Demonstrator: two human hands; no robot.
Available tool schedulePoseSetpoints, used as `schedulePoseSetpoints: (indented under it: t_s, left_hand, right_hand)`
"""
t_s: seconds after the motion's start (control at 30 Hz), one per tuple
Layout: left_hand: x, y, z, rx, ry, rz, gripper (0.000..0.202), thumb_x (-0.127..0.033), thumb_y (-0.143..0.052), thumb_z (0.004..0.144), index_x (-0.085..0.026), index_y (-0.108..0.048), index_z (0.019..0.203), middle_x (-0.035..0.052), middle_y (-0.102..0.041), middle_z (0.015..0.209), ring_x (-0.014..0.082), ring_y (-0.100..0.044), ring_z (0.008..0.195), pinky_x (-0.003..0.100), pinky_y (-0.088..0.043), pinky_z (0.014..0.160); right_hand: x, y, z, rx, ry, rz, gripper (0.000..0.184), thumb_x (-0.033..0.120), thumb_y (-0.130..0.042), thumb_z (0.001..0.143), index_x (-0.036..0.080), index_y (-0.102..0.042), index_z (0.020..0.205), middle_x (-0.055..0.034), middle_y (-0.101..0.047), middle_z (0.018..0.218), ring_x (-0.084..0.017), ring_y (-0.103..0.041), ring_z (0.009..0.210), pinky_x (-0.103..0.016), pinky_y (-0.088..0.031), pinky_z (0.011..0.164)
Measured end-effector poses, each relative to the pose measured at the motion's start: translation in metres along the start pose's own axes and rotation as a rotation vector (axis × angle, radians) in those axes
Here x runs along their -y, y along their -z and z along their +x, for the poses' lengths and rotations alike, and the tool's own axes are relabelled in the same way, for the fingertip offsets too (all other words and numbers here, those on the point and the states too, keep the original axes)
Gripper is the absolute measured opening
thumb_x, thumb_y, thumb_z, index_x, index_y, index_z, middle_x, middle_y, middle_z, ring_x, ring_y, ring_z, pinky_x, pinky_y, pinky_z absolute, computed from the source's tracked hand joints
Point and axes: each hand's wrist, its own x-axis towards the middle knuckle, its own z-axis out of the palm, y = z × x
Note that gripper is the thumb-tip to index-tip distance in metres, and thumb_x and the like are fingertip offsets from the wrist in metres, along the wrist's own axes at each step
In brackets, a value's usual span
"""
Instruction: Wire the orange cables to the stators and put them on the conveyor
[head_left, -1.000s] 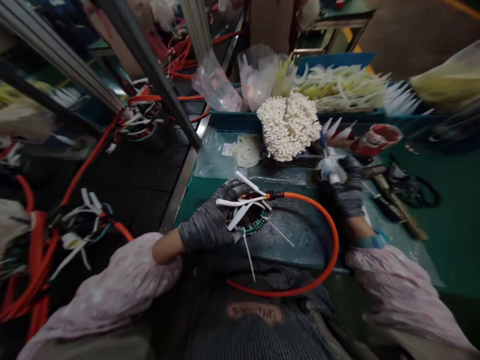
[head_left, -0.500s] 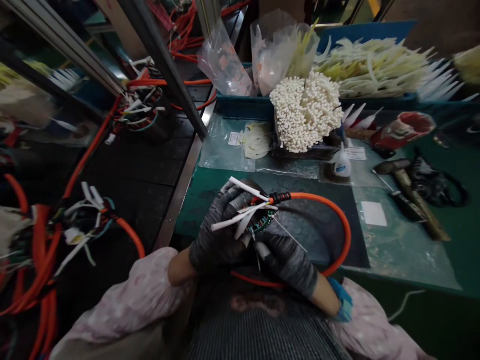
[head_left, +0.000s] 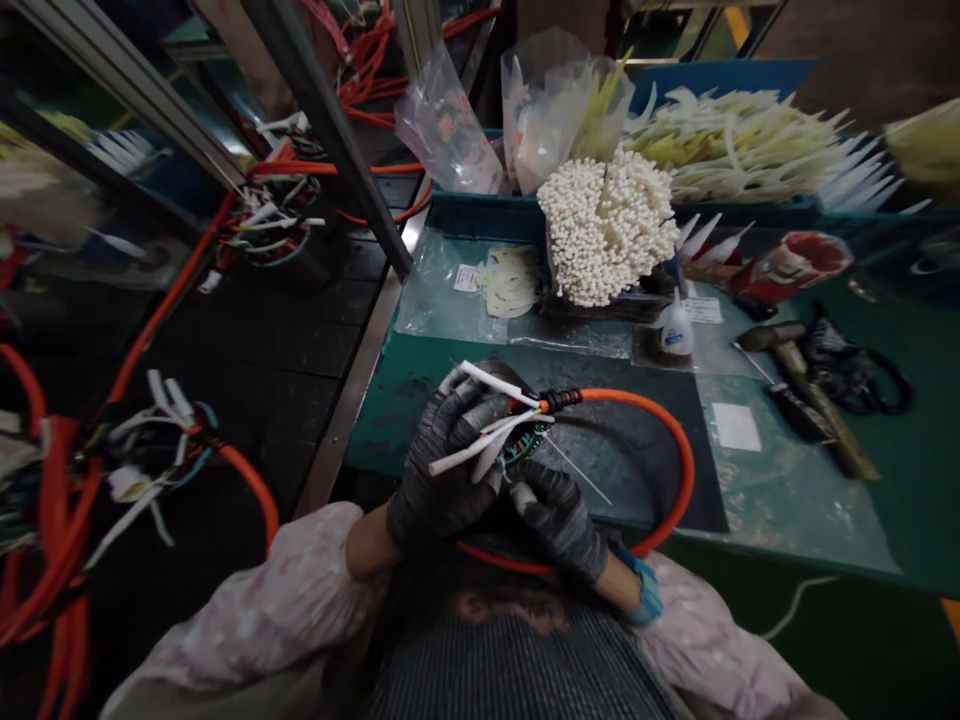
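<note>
My left hand (head_left: 442, 475), in a grey glove with bare fingertips, is closed around a dark round wired part (head_left: 523, 445) with a green edge. White sleeved leads (head_left: 480, 448) fan out from it over my fingers. A thick orange cable (head_left: 679, 450) joins it at a black-wrapped end and loops round to the right and back under my right wrist. My right hand (head_left: 559, 515), gloved alike, has its fingers drawn together at the part's lower edge. What its fingertips grip is hidden. A thin white strand (head_left: 579, 470) sticks out to the right above that hand.
A dark mat (head_left: 652, 480) lies under the work. Behind stand a bundle of white-tipped sleeves (head_left: 600, 235), a small bottle (head_left: 677, 328) and a bin of pale sleeves (head_left: 742, 150). A hammer (head_left: 817, 400) and screwdriver (head_left: 799, 410) lie right. More cabled parts (head_left: 169, 440) are at left.
My right hand and forearm have shifted slightly left and in toward my body. My left hand keeps its hold on the wired part. The whole view has turned a little.
</note>
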Motion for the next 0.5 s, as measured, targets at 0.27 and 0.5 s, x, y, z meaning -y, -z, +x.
schedulePoseSetpoints:
  t_s: [0.27,0.5]
  left_hand:
    - [0.001,0.006,0.010,0.099,0.060,-0.053,0.080,-0.009,-0.060,0.083,-0.026,-0.043,0.159,0.0104,-0.065,0.147,0.0338,-0.050,0.152,0.064,-0.039,0.131]
    - [0.005,0.006,0.021,0.344,0.101,0.031,0.066,-0.025,-0.062,0.098,-0.025,-0.046,0.162,0.0150,-0.046,0.171,0.0370,-0.038,0.162,0.063,-0.035,0.133]
  right_hand:
    - [0.028,0.023,-0.008,0.027,0.323,-0.143,0.020,0.022,-0.054,0.100,0.026,-0.074,0.105,-0.0009,-0.079,0.081,-0.018,-0.072,0.064,-0.028,-0.057,0.058]
    - [0.061,0.099,-0.006,-0.243,0.308,-0.794,0.027,0.046,-0.063,0.101,0.026,-0.081,0.106,-0.0088,-0.082,0.087,-0.025,-0.073,0.066,-0.037,-0.057,0.058]
